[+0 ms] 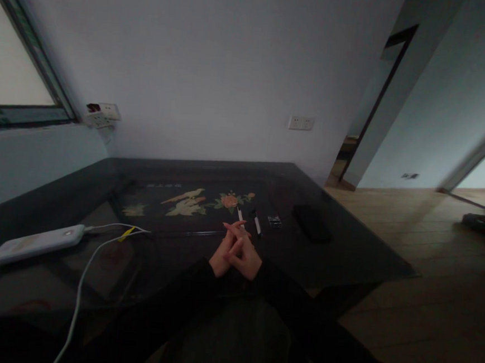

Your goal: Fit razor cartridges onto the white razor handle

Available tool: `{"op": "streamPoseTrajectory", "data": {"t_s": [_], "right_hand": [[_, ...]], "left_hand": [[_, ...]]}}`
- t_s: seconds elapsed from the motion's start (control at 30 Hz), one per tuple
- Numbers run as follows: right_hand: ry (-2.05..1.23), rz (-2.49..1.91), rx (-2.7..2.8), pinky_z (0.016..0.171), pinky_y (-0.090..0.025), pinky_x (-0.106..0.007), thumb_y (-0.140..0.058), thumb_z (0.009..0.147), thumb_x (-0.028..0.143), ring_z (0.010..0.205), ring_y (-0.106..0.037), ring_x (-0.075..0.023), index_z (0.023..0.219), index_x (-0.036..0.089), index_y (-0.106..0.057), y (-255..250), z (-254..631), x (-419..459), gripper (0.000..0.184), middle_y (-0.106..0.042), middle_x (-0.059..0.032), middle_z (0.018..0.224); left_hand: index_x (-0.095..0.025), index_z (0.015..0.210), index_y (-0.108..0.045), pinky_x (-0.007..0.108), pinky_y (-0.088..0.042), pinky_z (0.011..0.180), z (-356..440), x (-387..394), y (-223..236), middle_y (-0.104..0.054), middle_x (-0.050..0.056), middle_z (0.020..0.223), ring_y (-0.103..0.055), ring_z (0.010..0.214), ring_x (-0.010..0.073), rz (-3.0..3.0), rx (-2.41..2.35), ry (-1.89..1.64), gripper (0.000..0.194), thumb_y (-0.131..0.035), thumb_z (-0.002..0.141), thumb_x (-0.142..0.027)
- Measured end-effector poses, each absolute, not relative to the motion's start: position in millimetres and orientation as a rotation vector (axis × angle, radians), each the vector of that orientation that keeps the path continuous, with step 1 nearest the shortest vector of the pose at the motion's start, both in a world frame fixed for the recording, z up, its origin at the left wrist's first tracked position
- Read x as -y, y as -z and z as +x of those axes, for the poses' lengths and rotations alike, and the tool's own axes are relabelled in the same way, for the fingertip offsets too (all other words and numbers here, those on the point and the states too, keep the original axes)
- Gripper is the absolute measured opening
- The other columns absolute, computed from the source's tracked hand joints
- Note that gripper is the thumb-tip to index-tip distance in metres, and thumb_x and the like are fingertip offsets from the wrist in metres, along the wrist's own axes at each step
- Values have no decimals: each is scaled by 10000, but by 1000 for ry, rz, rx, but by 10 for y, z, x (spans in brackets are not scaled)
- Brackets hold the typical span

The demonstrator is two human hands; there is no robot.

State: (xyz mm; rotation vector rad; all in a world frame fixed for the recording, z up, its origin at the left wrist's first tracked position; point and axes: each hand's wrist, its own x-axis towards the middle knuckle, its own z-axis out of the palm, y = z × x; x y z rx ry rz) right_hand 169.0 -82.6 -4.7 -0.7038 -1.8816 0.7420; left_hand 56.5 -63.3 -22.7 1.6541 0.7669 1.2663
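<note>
My two hands rest together at the near edge of a dark glass-topped table (346,251). My left hand (222,255) lies under my right hand (245,255), fingers laid over each other and stretched forward. Nothing shows inside either hand. Just beyond the fingertips lie a white pen-like stick (240,214) and a black-and-white pen (257,224). A small clear case (274,221) sits to their right. Both arms wear dark sleeves.
A black flat case (311,223) lies at the right of the table. A white power bank (36,242) with white cables (80,292) lies at the left. Under the glass is a bird-and-flower picture (190,202). Wall sockets, a window and a doorway surround the table.
</note>
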Motion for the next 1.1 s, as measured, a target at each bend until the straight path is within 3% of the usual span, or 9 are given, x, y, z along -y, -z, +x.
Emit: {"op": "streamPoseTrajectory", "data": {"t_s": [0.07,0.13,0.2,0.27,0.33,0.63,0.8,0.97,1.1], "right_hand": [[-690,-734,1805,934,-456,-422,-552,829,468,1182,-460,-260,1360,236,-411,29,1748,761,597,-438,-126,1312],[-661,-833,1672,731,-534,-329,-494,865,465,1035,-543,-224,1270,226,-504,-14,1838,626,470,-473,-131,1249],[-538,-980,1556,614,-519,-272,-448,883,461,945,-573,-212,1015,183,-636,-96,1948,424,361,-543,-130,1108],[-374,-1173,1597,649,-503,-263,-385,913,408,874,-596,-196,894,166,-649,-199,2052,195,359,-615,-101,940],[-257,-1346,1649,724,-483,-259,-345,928,346,824,-612,-174,922,155,-638,-279,2127,-1,350,-655,-80,893],[-107,-1792,1755,748,-382,-272,-469,879,258,867,-604,-186,929,209,-629,-116,2191,-117,174,-681,-50,871],[-75,-1950,1823,786,-365,-307,-526,863,276,944,-608,-211,956,207,-595,-92,2192,-117,135,-684,-74,938],[-70,-2027,1880,796,-366,-332,-512,879,324,939,-635,-227,1023,188,-527,-72,2170,-98,198,-692,-95,943],[-91,-2075,1932,795,-370,-340,-520,875,320,958,-643,-240,1077,168,-482,-56,2135,-83,256,-690,-127,974]], "left_hand": [[-249,1330,-338,391,-515,828,510,581,188,-506,105,1210,-604,974,214,1648,-757,-1276,471,-428,894,-402],[-226,1299,-347,341,-529,762,466,494,151,-526,102,1168,-628,888,179,1701,-898,-1310,439,-427,892,-369],[-198,1222,-420,290,-521,714,457,365,111,-572,82,1076,-632,833,155,1814,-1163,-1305,363,-439,873,-296],[-175,1078,-521,272,-501,719,494,202,64,-617,65,964,-625,817,153,1878,-1289,-1273,242,-438,858,-229],[-177,997,-566,259,-482,715,565,39,21,-641,47,879,-621,808,156,1926,-1380,-1232,191,-459,841,-203],[-218,976,-564,301,-399,811,738,-37,31,-679,31,870,-630,902,195,2134,-1765,-885,161,-525,833,-282],[-202,905,-575,352,-379,840,764,-29,32,-696,59,871,-635,936,234,2191,-1905,-717,218,-499,843,-396],[-183,790,-634,407,-373,849,790,-121,16,-714,111,884,-638,952,282,2201,-1996,-551,409,-418,850,-525],[-157,831,-676,432,-364,860,826,-147,7,-715,161,926,-637,969,311,2239,-2019,-453,413,-438,826,-494]]}}
